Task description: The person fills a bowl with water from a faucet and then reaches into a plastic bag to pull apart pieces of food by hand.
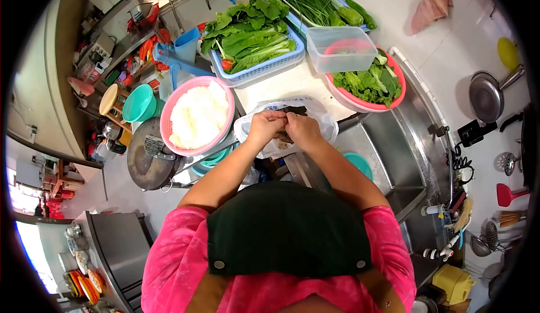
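Note:
Both hands meet over an open white plastic bag (323,123) on the counter edge. My left hand (266,127) has its fingers pinched together, and my right hand (304,131) is closed close beside it, fingertips nearly touching. Whatever lies between the fingertips is too small to make out. Dark brown, leafy-looking pieces (296,110) show behind and below the hands, inside the bag. Left of the bag stands a pink basket (166,123) holding something white and overexposed.
Behind are a blue basket (300,54) of leafy greens, a clear plastic box (343,60) and a red-pink basket (365,106) of greens. A steel sink (388,144) is at right. A round dark board (140,164) with a cleaver (160,149) lies left.

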Demonstrator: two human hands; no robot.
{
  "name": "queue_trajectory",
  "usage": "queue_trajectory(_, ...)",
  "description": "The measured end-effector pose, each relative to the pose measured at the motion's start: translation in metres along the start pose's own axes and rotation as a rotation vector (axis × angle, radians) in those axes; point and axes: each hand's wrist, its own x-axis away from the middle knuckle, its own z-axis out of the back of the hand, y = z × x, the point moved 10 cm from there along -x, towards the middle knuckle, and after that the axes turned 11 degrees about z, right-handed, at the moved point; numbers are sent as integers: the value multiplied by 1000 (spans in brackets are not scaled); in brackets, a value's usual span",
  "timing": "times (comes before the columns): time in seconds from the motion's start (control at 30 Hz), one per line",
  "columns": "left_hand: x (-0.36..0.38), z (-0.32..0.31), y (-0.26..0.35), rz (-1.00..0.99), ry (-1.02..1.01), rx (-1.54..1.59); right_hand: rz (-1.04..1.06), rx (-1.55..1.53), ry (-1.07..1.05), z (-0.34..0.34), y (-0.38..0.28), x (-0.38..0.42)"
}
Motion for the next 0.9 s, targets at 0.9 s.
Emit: queue_trajectory(0.9, -2, 5, -11, 23, -100, -237, 20, -111, 154, 5, 1, 10)
